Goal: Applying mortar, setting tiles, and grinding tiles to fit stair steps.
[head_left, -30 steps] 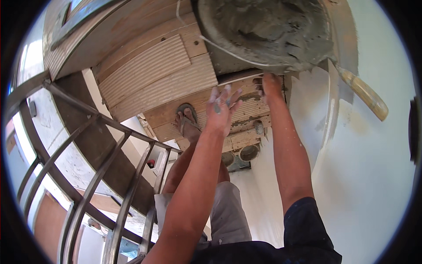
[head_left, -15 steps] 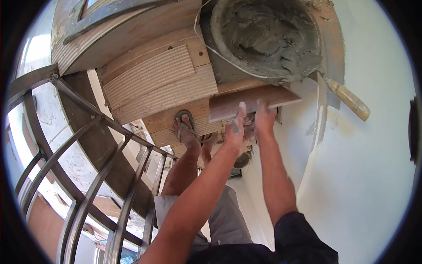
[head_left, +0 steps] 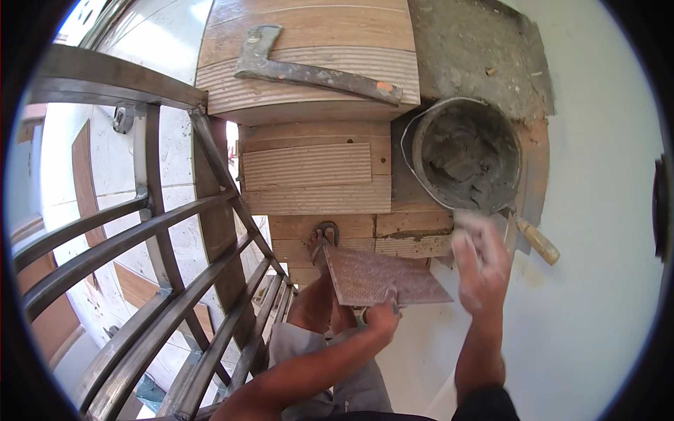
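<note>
My left hand [head_left: 385,317] grips the near edge of a reddish-brown tile [head_left: 386,276], its thumb on top. The tile is tilted, with its textured face toward me, above the lower steps. My right hand [head_left: 483,270] is raised off the tile, fingers apart and partly curled, slightly blurred, with nothing visible in it. Just beyond that hand stands a bucket [head_left: 419,151] holding wet grey mortar [head_left: 467,158]. At its near right rim rests a trowel whose wooden handle [head_left: 538,242] sticks out; its blade is mostly hidden.
A metal railing [head_left: 158,231] runs along the left, a white wall [head_left: 597,210] along the right. On the upper step [head_left: 316,28] lies a hatchet-like tool [head_left: 319,74]. A loose ribbed tile [head_left: 309,167] lies on the step below. My sandalled foot [head_left: 323,235] stands lower down.
My right hand has let go of the tile and moved right, toward the bucket. My left hand has tipped the tile so its textured face shows. The view has shifted, revealing more of the upper step.
</note>
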### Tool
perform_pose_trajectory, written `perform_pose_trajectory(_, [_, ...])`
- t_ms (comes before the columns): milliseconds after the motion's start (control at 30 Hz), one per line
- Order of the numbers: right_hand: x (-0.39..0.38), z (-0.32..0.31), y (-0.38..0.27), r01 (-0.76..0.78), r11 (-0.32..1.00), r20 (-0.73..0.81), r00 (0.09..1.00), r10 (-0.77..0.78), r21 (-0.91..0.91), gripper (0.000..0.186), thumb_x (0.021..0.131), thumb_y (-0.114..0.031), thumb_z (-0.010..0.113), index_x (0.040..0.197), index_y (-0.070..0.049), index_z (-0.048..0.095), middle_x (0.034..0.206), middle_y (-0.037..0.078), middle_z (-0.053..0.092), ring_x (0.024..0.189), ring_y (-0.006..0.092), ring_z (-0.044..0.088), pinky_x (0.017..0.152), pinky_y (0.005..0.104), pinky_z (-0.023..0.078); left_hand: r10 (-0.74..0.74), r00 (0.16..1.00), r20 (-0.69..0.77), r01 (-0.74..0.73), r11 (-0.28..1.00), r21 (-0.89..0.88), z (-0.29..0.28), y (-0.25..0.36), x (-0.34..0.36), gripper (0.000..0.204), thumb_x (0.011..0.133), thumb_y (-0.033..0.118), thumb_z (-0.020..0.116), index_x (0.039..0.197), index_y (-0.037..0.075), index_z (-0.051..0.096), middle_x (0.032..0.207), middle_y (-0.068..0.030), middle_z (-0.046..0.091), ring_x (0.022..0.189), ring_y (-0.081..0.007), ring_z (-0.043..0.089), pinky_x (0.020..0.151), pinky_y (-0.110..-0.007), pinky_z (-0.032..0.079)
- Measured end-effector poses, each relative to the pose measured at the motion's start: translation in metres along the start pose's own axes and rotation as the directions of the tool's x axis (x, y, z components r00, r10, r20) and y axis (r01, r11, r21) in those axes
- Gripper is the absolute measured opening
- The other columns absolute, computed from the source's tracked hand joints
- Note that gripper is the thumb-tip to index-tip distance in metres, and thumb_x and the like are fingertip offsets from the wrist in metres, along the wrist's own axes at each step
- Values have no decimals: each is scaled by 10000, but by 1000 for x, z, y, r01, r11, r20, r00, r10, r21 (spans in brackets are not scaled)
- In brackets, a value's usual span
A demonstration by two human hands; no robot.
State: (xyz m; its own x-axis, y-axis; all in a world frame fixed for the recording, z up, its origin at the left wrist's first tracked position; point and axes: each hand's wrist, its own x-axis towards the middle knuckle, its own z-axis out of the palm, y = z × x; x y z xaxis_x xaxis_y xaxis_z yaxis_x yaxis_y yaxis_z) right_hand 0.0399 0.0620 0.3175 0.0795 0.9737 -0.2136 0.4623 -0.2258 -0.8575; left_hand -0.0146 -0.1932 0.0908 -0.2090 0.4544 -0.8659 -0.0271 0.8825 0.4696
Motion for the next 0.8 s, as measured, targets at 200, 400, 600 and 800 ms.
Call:
perform_pose_trajectory(200, [180, 124, -5, 641, 449, 154, 663, -733, -623, 542, 866, -378, 700, 1263, -22, 605, 1244, 189, 606, 1164, 348, 560, 1009, 479, 434, -457, 869, 191, 488, 856, -169, 12, 56, -37, 446, 960, 425, 609, 961, -18, 656, 826, -143, 633, 650, -240, 631, 513, -401, 501])
perform_pose_trajectory(400, [193, 156, -19, 562, 342, 365, 790, -493, -754, 373, 888, -205, 587, 1195, 7, 607, 1153, 188, 612, 1106, 334, 597, 939, 495, 481, 5, 933, 359, -243, 743, 624, 28, 34, -24, 596, 966, 502, 520, 1014, -74, 666, 1008, -316, 649, 989, -433, 645, 872, -501, 507])
perform_pose_trajectory(600, [118, 131, -26, 504, 701, 280, 863, -420, -504, 279, 854, -125, 557, 1080, 38, 563, 1034, 255, 605, 735, 351, 671, 585, 433, 556, 96, 878, 469, -391, 710, 586, 22, -26, 4, 542, 977, 475, 501, 1097, -29, 658, 1100, -281, 649, 1054, -430, 624, 920, -504, 484])
perform_pose_trajectory(800, [-19, 7, 47, 661, 686, 448, 734, -510, -303, 412, 708, -145, 775, 1043, -7, 581, 805, 125, 574, 649, 286, 619, 509, 381, 475, 188, 915, 358, -364, 768, 526, 20, -24, -3, 471, 952, 452, 548, 1182, 50, 639, 1161, -247, 640, 1088, -417, 608, 934, -505, 472])
